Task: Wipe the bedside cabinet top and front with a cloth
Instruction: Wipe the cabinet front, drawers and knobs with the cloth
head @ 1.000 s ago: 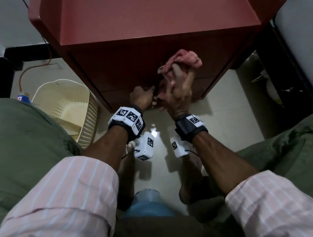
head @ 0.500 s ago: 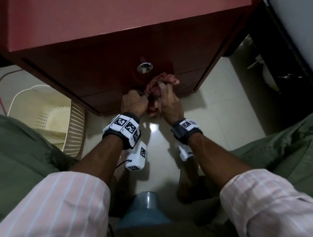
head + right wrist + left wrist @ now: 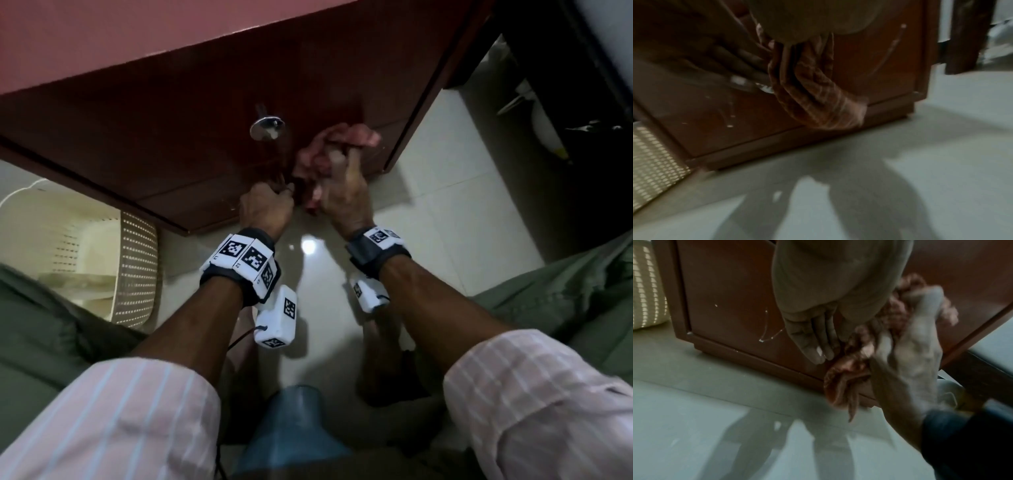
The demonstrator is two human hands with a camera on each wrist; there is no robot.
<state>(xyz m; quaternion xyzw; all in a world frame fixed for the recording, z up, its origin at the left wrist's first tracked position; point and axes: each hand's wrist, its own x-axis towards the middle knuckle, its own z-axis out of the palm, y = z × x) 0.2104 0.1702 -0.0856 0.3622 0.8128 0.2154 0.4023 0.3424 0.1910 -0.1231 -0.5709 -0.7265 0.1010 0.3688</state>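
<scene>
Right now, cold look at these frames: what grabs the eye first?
The pink cloth bunched under the right hand, pressed on the dark red cabinet front low near its right edge. The left hand sits beside it, fingers straight. Above them shines the round metal knob; a cream perforated basket stands at the left.

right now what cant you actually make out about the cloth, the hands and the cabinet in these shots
- Cabinet top: cut off by the head view's upper edge; wrist views show only the front.
- Right hand fingers: buried in the cloth, motion-blurred in every view.
- Left hand: the head view shows only its back; whether it holds the cloth is unclear.
- White marks on the front: too blurred to identify.
</scene>
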